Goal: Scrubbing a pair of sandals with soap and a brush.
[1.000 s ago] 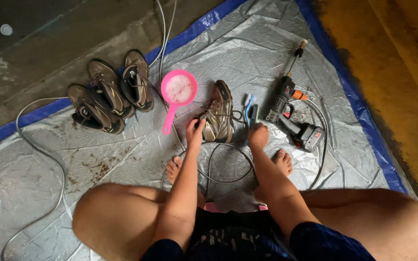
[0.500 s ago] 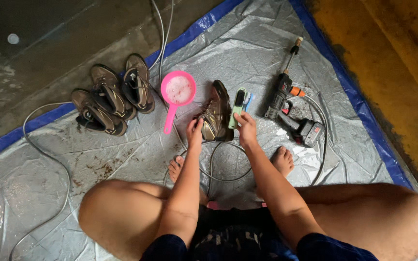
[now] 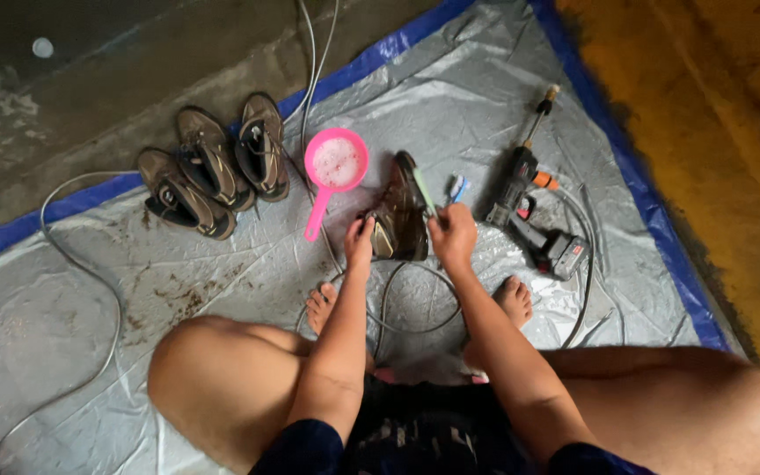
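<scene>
2 bare hands met at a muddy brown shoe point(image 3: 400, 215) just above the middle of the frame, beyond the person's bent knees and bare feet. The left hand point(image 3: 361, 239) was closed on the shoe's near edge, steadying it on its side against the grey tarp point(image 3: 222, 290). The right hand point(image 3: 453, 236) gripped a green-handled brush point(image 3: 425, 193), its head laid against the shoe's right flank. Scrubbing would probably have gone best in short strokes toward the sole, with the left hand pressing down so the shoe could not roll. A thin grey hose point(image 3: 415, 308) looped between the feet, right under the forearms, and could have snagged a wrist. Just left of the shoe lay a pink scoop point(image 3: 334, 167) holding foam; to the right sat a blue brush point(image 3: 457, 187) and a cordless spray gun point(image 3: 529, 211), both within reach. Farther off, at upper left, 3 more brown shoes point(image 3: 208, 167) stood together on the tarp's blue border.
</scene>
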